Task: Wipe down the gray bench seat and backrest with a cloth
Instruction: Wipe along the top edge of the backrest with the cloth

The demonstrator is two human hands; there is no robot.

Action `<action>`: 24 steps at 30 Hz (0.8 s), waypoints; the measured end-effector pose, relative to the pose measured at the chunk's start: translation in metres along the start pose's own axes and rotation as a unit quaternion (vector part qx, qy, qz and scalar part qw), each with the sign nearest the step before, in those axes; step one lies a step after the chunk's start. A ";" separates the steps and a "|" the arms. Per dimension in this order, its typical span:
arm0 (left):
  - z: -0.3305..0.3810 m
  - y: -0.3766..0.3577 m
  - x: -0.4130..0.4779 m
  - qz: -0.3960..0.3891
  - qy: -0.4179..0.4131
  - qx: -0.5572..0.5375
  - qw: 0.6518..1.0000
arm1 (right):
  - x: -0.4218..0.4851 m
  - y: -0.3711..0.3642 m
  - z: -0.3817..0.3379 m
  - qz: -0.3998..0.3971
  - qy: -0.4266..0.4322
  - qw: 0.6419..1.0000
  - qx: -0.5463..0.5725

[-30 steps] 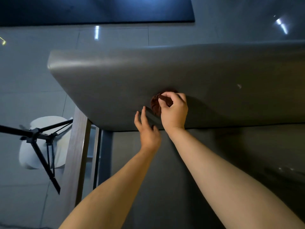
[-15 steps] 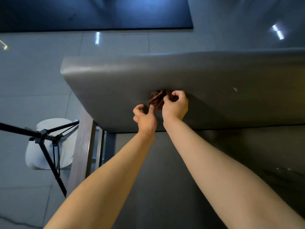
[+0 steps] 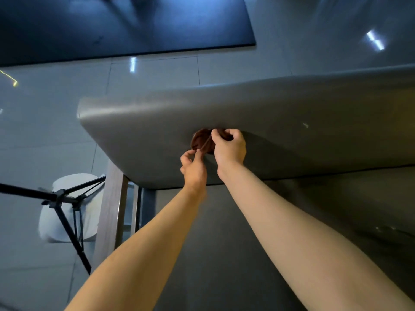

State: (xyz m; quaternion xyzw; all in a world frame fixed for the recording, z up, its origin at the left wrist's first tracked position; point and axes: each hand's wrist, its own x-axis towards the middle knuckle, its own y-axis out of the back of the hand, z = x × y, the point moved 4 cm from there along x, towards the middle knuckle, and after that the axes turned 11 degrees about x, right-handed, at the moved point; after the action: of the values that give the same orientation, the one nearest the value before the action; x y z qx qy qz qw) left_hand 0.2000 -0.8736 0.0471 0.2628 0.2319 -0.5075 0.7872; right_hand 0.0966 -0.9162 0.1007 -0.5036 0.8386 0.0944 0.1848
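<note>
Wiping target: gray bench backrest point(image 3: 292, 122), biggest thing in view; long axis runs left-right, rounded end at the left, padded face toward me.
Bench seat point(image 3: 215, 239): darker surface below the seam, between my forearms, same left-right run.
Tripod point(image 3: 65, 198): black legs on the floor at left, well apart from the bench.
Right grip point(image 3: 229, 149): fingers curled round the brown cloth point(image 3: 199, 140), holding the wad against the backrest about mid-height.
Left grip point(image 3: 193, 169): narrow pinch, thumb and finger on the cloth's lower edge.
Cloth spot: bunched, touching the backrest, just above the left grip.
Cloth handling: my guess is soft, light and limp, nothing fragile; best taken as a wad in the palm with the loose edge tucked in.
Cloth axis: no true long axis while bunched; one taut edge slants from the right grip down-left to the left grip.
</note>
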 end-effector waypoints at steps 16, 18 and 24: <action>0.002 -0.034 -0.033 -0.006 -0.061 0.094 0.994 | 0.023 0.077 0.013 0.063 -0.005 0.997 -0.048; 0.009 -0.044 -0.047 -0.009 -0.128 0.156 0.979 | 0.023 0.083 -0.022 0.047 0.087 0.995 -0.031; 0.075 -0.061 -0.082 0.105 -0.463 0.399 0.784 | 0.031 0.086 -0.097 0.027 0.237 0.971 0.002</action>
State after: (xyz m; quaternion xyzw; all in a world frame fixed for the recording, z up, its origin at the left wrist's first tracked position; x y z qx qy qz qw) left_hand 0.1201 -0.8878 0.1443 0.3098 -0.4131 -0.5297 0.6729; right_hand -0.0126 -0.9336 0.1745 -0.4883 0.8721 -0.0246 -0.0212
